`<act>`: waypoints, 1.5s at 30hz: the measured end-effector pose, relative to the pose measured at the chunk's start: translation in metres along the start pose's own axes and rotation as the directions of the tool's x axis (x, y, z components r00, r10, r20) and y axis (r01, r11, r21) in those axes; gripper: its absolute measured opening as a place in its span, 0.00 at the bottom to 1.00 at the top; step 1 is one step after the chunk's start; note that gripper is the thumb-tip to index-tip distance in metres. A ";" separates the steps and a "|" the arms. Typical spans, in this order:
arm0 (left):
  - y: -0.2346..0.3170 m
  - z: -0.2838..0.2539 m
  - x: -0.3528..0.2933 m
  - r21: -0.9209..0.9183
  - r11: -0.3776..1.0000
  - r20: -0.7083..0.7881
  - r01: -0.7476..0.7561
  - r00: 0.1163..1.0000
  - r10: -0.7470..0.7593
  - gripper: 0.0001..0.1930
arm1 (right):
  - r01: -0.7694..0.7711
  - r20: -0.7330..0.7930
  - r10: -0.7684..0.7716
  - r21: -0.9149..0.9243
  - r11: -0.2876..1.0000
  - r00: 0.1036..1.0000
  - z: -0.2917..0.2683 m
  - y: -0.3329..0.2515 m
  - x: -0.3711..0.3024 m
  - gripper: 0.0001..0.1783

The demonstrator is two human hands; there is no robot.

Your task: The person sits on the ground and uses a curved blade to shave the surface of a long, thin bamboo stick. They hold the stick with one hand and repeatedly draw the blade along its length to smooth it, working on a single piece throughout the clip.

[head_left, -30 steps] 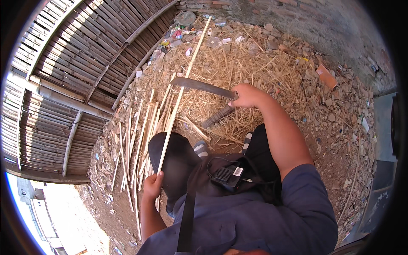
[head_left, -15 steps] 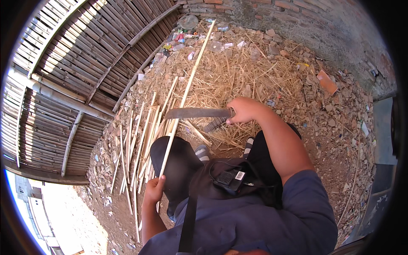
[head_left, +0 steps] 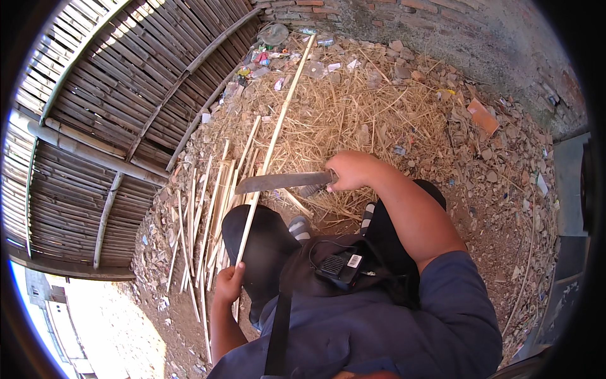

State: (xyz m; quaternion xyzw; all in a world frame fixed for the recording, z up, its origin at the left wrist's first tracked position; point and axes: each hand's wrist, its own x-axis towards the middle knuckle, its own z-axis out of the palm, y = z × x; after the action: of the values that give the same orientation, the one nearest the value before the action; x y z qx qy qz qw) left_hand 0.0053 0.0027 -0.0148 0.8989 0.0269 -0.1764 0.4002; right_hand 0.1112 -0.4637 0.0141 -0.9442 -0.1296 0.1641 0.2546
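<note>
Pinches one long, flat, pale bamboo strip (head_left: pixel 278 132) near its lower end in the left hand (head_left: pixel 229 282), thumb along it. Slants it forward over the left knee (head_left: pixel 255 234), clad in smooth black cloth, toward the litter by the wall. Grips one machete (head_left: pixel 284 182) in the right hand (head_left: pixel 352 170), fingers wrapped around its mostly hidden handle. Carries its broad, dark, worn metal blade, rounded at the tip, across the strip just beyond the knee; cannot tell whether in contact.

Just left of the knee, shows a loose heap of split strips (head_left: pixel 218 208), narrow and straight-edged, over a dozen but too overlapped to count exactly. Ahead, spreads into a tangled mat of dry, curly shavings (head_left: pixel 372 114) on gritty, stony ground. Near the blade, includes one dark ribbed piece (head_left: pixel 310 189), partly covered, kind unclear. Farther right, contains one flat orange slab (head_left: pixel 483 117). Rises at left into a slatted bamboo wall (head_left: pixel 88 126), ahead into rough, patchily plastered brickwork (head_left: pixel 442 31).
</note>
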 end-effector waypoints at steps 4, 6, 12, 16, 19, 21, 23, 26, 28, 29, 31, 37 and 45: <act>0.006 0.002 -0.001 -0.005 1.000 -0.019 -0.001 1.000 0.000 0.31 | -0.128 -0.126 0.136 0.069 0.989 0.983 -0.015 0.029 0.006 0.24; 0.004 0.002 0.001 0.028 1.000 -0.019 0.000 1.000 0.000 0.31 | -0.195 -0.211 0.230 0.173 0.965 0.950 -0.025 0.051 0.002 0.25; -0.005 -0.003 0.005 0.054 0.999 -0.005 0.010 1.000 -0.010 0.30 | -0.157 -0.135 0.177 0.142 0.977 0.975 -0.017 0.033 -0.002 0.25; 0.001 -0.002 0.002 0.009 0.999 0.006 0.041 0.999 -0.041 0.30 | -0.003 -0.018 0.002 -0.028 1.000 1.000 0.002 0.005 0.000 0.25; -0.011 -0.002 0.003 0.002 0.999 -0.015 0.049 0.999 -0.049 0.29 | -0.017 -0.037 0.016 -0.026 1.000 0.999 -0.005 0.006 0.001 0.25; -0.012 -0.002 0.004 0.004 0.998 -0.010 0.056 0.998 -0.056 0.29 | -0.113 -0.126 0.114 0.016 0.993 0.985 -0.006 0.032 0.008 0.24; -0.005 -0.001 0.003 0.015 0.998 -0.012 0.059 0.998 -0.058 0.29 | -0.186 -0.193 0.201 0.096 0.978 0.960 -0.016 0.052 0.008 0.24; 0.006 -0.001 0.000 0.029 0.998 -0.002 0.050 0.999 -0.050 0.29 | -0.213 -0.202 0.252 0.198 0.957 0.946 -0.025 0.054 0.000 0.26; 0.007 -0.001 0.001 0.005 1.000 0.013 0.024 1.000 -0.024 0.29 | -0.180 -0.223 0.213 0.162 0.970 0.951 -0.019 0.047 -0.002 0.25; 0.007 -0.001 0.002 0.005 0.999 0.020 0.033 0.999 -0.033 0.29 | -0.161 -0.189 0.184 0.134 0.978 0.964 -0.014 0.042 -0.003 0.25; 0.004 -0.004 0.001 0.003 0.998 0.022 0.055 0.998 -0.055 0.29 | -0.104 -0.115 0.113 0.080 0.991 0.987 -0.004 0.028 0.003 0.24; 0.001 -0.001 -0.001 -0.044 0.997 -0.005 0.068 0.998 -0.068 0.29 | -0.044 -0.020 0.044 -0.008 0.999 0.999 -0.008 0.005 0.002 0.23; -0.002 -0.005 0.005 -0.008 0.996 0.039 0.093 0.995 -0.092 0.30 | -0.207 -0.247 0.227 0.107 0.973 0.942 -0.021 0.044 -0.003 0.21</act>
State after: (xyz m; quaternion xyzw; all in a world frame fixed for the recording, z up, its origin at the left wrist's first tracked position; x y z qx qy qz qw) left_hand 0.0108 0.0071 -0.0151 0.8911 0.0617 -0.2119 0.3964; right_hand 0.1240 -0.5108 0.0091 -0.9551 0.0160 0.0721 0.2869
